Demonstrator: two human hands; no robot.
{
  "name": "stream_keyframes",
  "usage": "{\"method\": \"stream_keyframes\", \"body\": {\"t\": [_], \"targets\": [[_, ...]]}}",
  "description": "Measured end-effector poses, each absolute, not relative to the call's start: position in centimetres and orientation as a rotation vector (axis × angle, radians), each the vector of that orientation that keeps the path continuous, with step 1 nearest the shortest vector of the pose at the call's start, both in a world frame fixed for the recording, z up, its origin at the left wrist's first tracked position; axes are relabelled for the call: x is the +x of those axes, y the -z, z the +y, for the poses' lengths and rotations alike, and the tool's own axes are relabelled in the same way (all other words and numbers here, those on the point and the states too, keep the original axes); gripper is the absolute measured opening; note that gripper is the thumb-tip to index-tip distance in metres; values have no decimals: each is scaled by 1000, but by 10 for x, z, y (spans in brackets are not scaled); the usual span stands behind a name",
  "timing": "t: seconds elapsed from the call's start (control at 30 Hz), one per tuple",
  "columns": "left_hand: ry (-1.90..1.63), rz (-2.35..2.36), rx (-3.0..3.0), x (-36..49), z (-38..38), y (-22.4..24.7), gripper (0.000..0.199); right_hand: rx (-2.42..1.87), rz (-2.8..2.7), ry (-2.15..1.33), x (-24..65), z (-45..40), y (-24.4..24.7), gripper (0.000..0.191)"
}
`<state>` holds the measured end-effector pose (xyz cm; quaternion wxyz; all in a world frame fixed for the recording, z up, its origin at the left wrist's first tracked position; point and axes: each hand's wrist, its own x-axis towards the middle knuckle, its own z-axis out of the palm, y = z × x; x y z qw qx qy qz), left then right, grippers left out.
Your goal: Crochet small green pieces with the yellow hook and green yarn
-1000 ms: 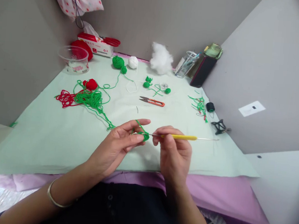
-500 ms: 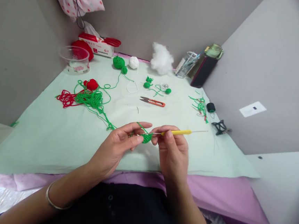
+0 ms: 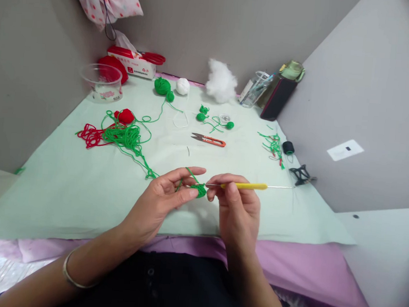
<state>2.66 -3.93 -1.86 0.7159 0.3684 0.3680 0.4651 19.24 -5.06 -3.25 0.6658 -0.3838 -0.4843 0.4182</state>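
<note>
My left hand [image 3: 167, 193] pinches a small green crocheted piece [image 3: 199, 190] between thumb and fingers, and green yarn passes over its raised index finger. In my right hand [image 3: 238, 202] is a crochet hook with a yellow handle [image 3: 253, 186], gripped between thumb and fingers. The hook's left tip is at the edge of the green piece; whether it is inside a stitch cannot be made out. From my left hand the yarn runs back to a loose green tangle [image 3: 125, 136], beside red yarn [image 3: 92, 135].
Orange thread snips [image 3: 209, 140] lie beyond my hands. Small green crocheted pieces [image 3: 201, 117], a green yarn ball [image 3: 162, 86], a white ball [image 3: 182, 86] and white stuffing [image 3: 221, 82] sit farther back. Yarn scraps [image 3: 275, 145] and a black spool [image 3: 288, 147] are at the right.
My right hand and the yellow hook have shifted slightly to the right. The green piece has tilted a little in my left hand, whose index finger has moved slightly left.
</note>
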Motion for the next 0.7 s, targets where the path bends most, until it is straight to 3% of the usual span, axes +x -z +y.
{"method": "stream_keyframes", "body": {"t": [0.33, 0.7], "targets": [[-1027, 858, 853, 26, -39, 17, 20, -931, -1225, -604, 196, -58, 31, 19], [-1013, 840, 842, 27, -38, 19, 13, -902, -1289, -657, 195, -60, 29, 18]]}}
